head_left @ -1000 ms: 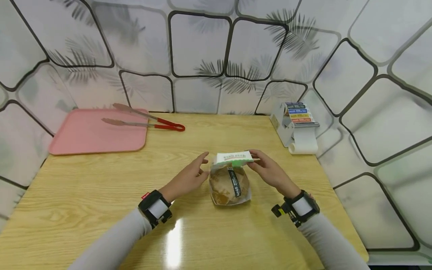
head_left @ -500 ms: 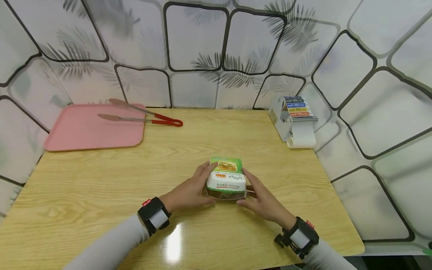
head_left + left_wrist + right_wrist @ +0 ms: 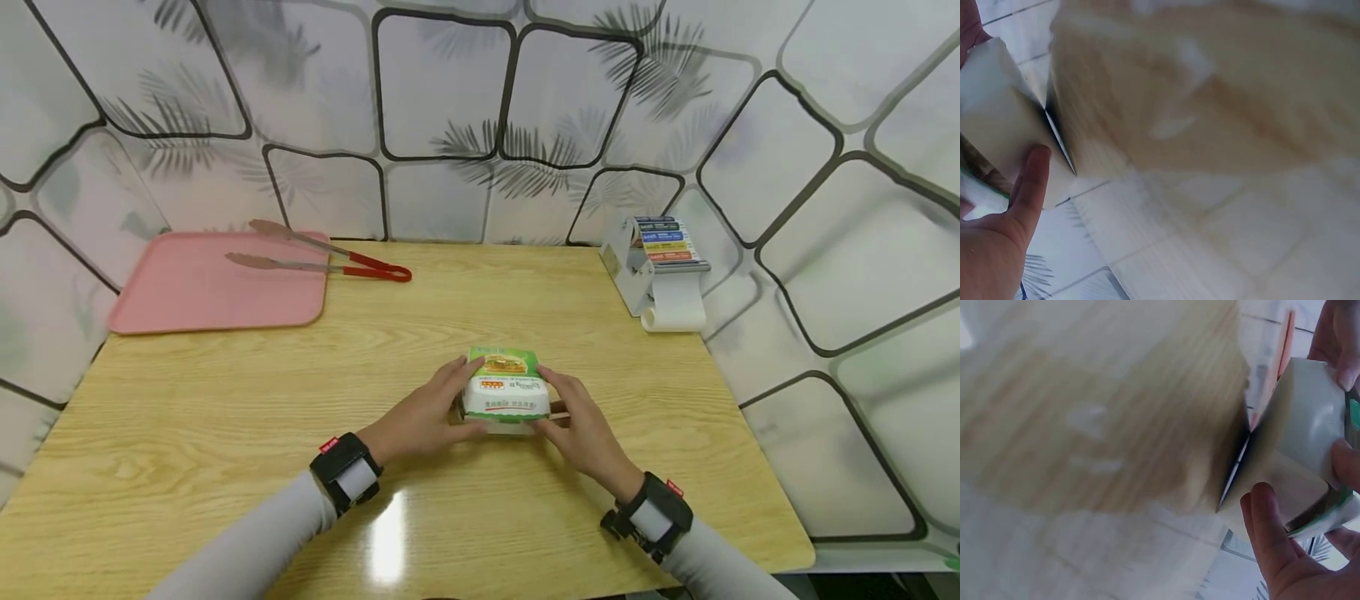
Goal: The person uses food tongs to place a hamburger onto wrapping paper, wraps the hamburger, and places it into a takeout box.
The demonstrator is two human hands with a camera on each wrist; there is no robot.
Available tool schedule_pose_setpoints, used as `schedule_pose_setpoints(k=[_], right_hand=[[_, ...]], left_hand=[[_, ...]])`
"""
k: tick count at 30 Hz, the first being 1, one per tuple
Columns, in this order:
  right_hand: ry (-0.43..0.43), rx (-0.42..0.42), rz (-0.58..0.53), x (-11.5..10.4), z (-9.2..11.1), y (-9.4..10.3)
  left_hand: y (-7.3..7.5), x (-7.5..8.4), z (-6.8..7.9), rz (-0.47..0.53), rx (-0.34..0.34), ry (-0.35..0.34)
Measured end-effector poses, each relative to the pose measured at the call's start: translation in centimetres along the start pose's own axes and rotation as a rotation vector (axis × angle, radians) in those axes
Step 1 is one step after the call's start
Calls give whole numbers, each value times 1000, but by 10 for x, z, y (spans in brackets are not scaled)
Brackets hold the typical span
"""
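Note:
A green and white burger box (image 3: 504,387) with a burger picture on its lid sits on the wooden table (image 3: 225,425), its lid down over the base. My left hand (image 3: 423,417) holds its left side, fingers at the lid's top edge and thumb by the front corner. On the opposite side my right hand (image 3: 583,425) grips it likewise, thumb at the front corner. Both wrist views show fingertips against the pale cardboard base (image 3: 1310,412), with a narrow brownish gap under the green lid edge. What lies inside is mostly hidden.
At the back left lies a pink tray (image 3: 217,292), with red-handled tongs (image 3: 371,268) resting partly over its right edge. A label dispenser (image 3: 660,271) with a white paper roll stands at the back right, against the patterned wall covering (image 3: 442,100).
The lid stood up and showed a paper-wrapped burger with a dark strip; it has come down over it. Both hands closed in on the sides, and the front gap has narrowed.

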State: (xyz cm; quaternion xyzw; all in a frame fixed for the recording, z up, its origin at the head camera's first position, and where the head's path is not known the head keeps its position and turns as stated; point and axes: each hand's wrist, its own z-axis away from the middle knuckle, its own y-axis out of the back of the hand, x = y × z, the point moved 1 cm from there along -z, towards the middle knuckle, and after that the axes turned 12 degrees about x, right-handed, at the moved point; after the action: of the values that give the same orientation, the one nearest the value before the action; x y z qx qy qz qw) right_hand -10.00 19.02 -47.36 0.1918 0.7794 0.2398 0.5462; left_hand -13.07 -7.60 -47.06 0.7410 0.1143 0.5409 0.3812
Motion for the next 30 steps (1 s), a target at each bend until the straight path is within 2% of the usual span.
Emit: schedule_pose_setpoints(k=[3, 7, 13, 16, 23, 30], right_hand=[[17, 8, 6, -3, -3, 1], [15, -31, -9, -5, -7, 0], [-45, -78, -45, -10, -12, -4], [-61, -56, -32, -12, -13, -7], [-24, 41, 76, -16, -14, -13], [-39, 49, 113, -16, -16, -15]], left_hand=[[3, 0, -1, 33, 12, 18], [6, 0, -3, 35, 19, 33], [10, -1, -5, 41, 28, 24], [11, -1, -5, 60, 27, 27], [13, -1, -6, 93, 27, 19], [15, -1, -7, 101, 25, 22]])
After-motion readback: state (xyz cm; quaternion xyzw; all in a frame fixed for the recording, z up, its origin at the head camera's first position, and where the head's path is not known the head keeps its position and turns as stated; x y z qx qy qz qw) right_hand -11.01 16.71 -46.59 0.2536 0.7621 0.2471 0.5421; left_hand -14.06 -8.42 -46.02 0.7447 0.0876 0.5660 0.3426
